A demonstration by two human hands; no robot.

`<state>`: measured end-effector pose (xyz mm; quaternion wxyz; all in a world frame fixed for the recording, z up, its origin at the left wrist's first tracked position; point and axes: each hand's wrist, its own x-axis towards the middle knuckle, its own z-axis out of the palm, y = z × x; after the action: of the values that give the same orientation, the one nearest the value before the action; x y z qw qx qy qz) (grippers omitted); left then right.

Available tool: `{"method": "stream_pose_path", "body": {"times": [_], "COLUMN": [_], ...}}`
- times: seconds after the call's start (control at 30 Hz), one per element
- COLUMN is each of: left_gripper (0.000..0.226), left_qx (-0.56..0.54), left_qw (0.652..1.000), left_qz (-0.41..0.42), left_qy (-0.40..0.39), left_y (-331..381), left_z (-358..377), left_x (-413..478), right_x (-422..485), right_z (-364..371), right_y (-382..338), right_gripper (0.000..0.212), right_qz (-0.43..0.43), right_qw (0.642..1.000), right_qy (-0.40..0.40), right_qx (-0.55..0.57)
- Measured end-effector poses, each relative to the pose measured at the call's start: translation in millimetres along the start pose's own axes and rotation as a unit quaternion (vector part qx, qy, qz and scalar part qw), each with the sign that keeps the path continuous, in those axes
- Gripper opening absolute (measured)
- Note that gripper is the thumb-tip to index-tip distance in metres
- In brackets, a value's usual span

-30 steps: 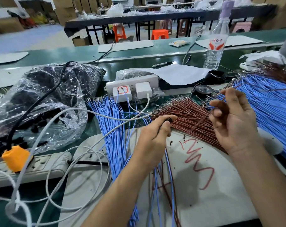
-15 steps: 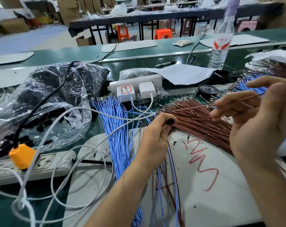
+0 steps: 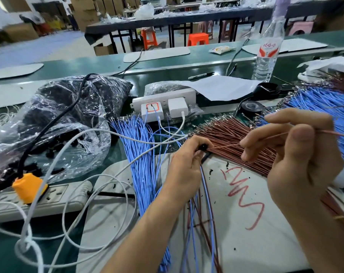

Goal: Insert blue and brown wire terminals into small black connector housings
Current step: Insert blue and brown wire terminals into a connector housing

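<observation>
- Green workbench [image 3: 88,66] is seen across a workshop of stools and cartons; one white mat [image 3: 256,223] with a red scribble is laid on its near part
- One clear plastic bag [image 3: 68,115] of black parts is slumped at the left; two power strips are counted, one near-left [image 3: 55,198] and one behind the wires [image 3: 163,97]
- Two fans of blue wires are counted, one at centre-left [image 3: 141,154] and one at far right [image 3: 324,101]; one fan of brown wires [image 3: 232,133] is spread between them
- Right hand [image 3: 297,158] is raised over the mat, palm turned leftward; one single brown wire [image 3: 226,146] is pinched between thumb and curled fingers
- Left hand [image 3: 184,170] is rested on the mat's far edge, knuckles up, fingers curled; one small black connector housing [image 3: 203,147] is gripped at the fingertips
- The single wire's long axis is laid left to right, slightly rising rightward; its left end is met by the housing; whether it is seated cannot be told
</observation>
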<state>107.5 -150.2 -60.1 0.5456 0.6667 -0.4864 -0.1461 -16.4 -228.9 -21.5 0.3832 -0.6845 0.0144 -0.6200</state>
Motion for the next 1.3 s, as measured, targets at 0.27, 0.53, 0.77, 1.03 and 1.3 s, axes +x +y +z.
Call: {"method": "stream_pose_path", "body": {"times": [0.27,0.53,0.77,1.03,1.3], "left_gripper": [0.034,0.034,0.033,0.032,0.031], "left_qx": [0.022,0.052,0.06,0.03,0.027], "left_qw": [1.0,0.998,0.997,0.995,0.994], "left_qz": [0.014,0.022,0.056,0.078,0.086], "left_qy": [-0.007,-0.009,-0.008,0.049,0.054], "left_y": [1,2,5,5,5], "left_z": [0,-2,-3,-2,0], "left_x": [1,0,-1,1,0], "right_x": [2,3,2,2,5], "right_z": [-2,-4,3,5,-2], "right_y": [-3,-3,-3,5,15], "right_gripper": [0.024,0.021,0.028,0.022,0.029], "right_qz": [-0.033,-0.017,0.037,0.219,0.246], "right_qw": [0.999,0.999,0.998,0.972,0.96], "right_qy": [-0.02,-0.019,-0.055,-0.067,-0.089], "right_qx": [-0.037,-0.024,-0.024,-0.061,-0.097]}}
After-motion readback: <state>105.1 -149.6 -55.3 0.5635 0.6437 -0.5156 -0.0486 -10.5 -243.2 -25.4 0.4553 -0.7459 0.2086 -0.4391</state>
